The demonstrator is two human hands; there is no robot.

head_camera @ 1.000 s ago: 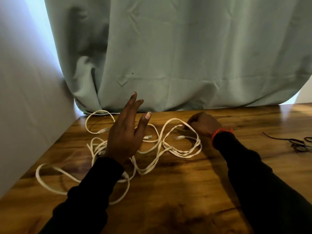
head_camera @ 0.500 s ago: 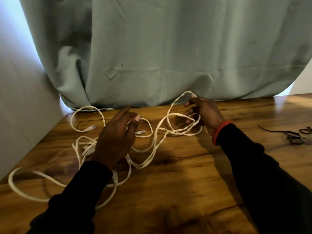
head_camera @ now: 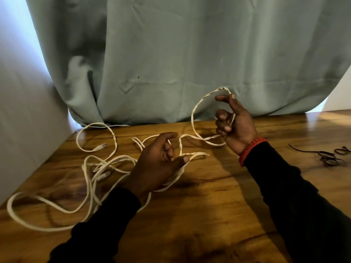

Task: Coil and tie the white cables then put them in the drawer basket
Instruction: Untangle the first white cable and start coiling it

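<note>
Flat white cables (head_camera: 91,168) lie tangled in loose loops over the left half of the wooden table (head_camera: 209,215). One plug end (head_camera: 100,147) rests near the back left. My right hand (head_camera: 235,128) is raised above the table, fingers closed on a loop of white cable that arches up over its forefinger. My left hand (head_camera: 155,166) hovers low over the tangle, fingers curled and apart, thumb touching a strand; whether it grips one is unclear. No drawer basket is in view.
A grey-green curtain (head_camera: 171,63) hangs along the table's back edge. A pale wall (head_camera: 24,120) borders the left side. Thin dark ties (head_camera: 326,156) lie on the table at the right.
My right hand has lifted a loop of cable off the table and higher. My left hand has moved right and down toward the strands.
</note>
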